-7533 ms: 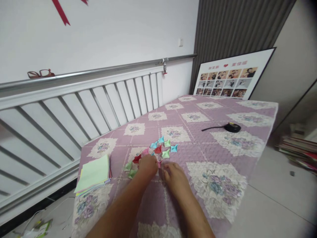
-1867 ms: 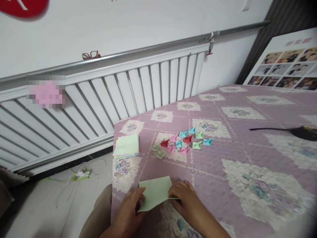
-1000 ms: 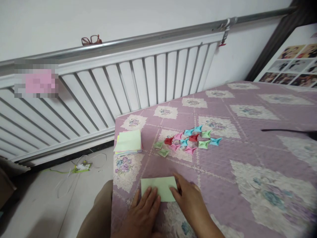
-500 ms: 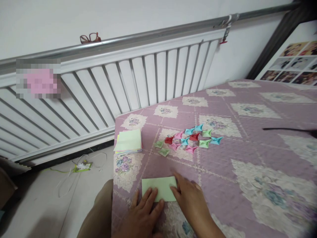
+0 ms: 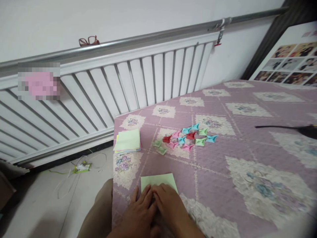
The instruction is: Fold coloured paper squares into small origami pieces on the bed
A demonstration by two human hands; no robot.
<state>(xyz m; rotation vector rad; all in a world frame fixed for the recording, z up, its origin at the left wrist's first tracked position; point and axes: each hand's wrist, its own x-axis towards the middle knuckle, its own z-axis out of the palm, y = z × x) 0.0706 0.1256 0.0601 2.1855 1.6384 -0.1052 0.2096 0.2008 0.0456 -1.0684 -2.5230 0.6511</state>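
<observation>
A light green sheet of origami paper (image 5: 160, 179) lies near the front of the bed or table cover, its near part hidden under my hands. My left hand (image 5: 140, 210) has its fingers pressed together at the paper's near edge. Right beside it, my right hand (image 5: 170, 205) bends its fingers onto the same edge, the fingertips of both hands meeting. Both thumbs are mostly hidden. Beyond the sheet sit several small folded paper pieces, among them a red one (image 5: 191, 135), a blue one (image 5: 211, 138) and a pink one (image 5: 188, 147).
A stack of coloured paper squares (image 5: 127, 140) lies at the left edge of the floral purple cover (image 5: 210, 178). A black thin-handled object (image 5: 307, 131) rests at right. Behind stands a white radiator (image 5: 148, 76), with glasses (image 5: 89, 41) on its pipe. A power strip (image 5: 83, 167) is on the floor.
My right hand has moved left from the paper's right edge to beside my left hand. Both sets of fingers now meet at the near edge. The view has shifted slightly.
</observation>
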